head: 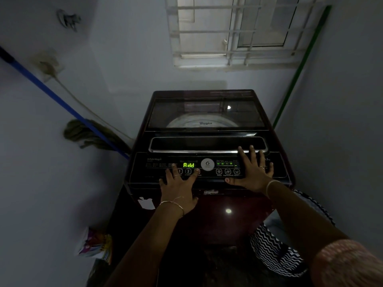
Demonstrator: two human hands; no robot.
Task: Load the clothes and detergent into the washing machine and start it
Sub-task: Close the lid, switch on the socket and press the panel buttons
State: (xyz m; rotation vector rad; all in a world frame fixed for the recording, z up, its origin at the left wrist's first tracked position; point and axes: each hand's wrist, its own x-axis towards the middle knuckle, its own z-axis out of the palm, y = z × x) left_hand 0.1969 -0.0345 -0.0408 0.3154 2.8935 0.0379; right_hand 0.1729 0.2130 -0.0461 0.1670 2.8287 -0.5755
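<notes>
A dark maroon top-loading washing machine [226, 222] stands in the corner with its glass lid [205, 112] down; the drum shows faintly through it. On the black control panel [141, 170] a green display [188, 165] reads "Add". My left hand [179, 188] rests flat on the panel's left side, fingers spread over the round buttons. My right hand [252, 170] lies flat on the panel's right side, fingertips reaching the lid handle [196, 144]. No clothes can be made out inside the dim drum.
A blue-handled mop [91, 133] leans against the left wall. A colourful detergent packet [95, 243] sits on the floor at the left. A zigzag-patterned laundry basket [271, 251] stands at the right. A green pole [300, 67] leans in the right corner below a barred window [232, 30].
</notes>
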